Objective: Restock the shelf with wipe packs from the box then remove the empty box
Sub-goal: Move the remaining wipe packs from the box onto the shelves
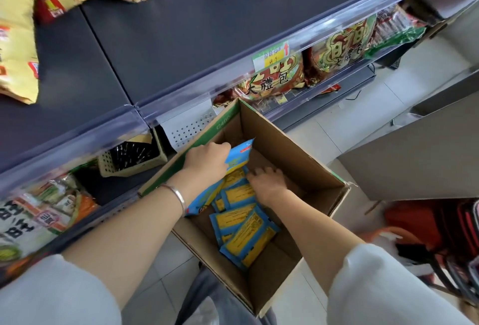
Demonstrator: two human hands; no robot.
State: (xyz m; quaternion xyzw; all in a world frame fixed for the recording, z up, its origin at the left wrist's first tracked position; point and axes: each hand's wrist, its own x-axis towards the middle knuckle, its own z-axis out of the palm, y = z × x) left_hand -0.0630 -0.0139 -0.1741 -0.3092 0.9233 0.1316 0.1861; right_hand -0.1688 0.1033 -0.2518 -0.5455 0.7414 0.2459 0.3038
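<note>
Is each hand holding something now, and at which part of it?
The left hand grips a blue wipe pack by its left side. The right hand touches the packs in the box; whether it grips one cannot be told.

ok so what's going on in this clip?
A person is unpacking an open cardboard box in front of a shop shelf. The left hand grips one blue wipe pack, tilted up off the pile. The right hand is down among the other wipe packs lying loose in the box; whether it has a grip is unclear. No wipe pack shows on the dark shelf above, so restocking is under way and the box is far from empty.
</note>
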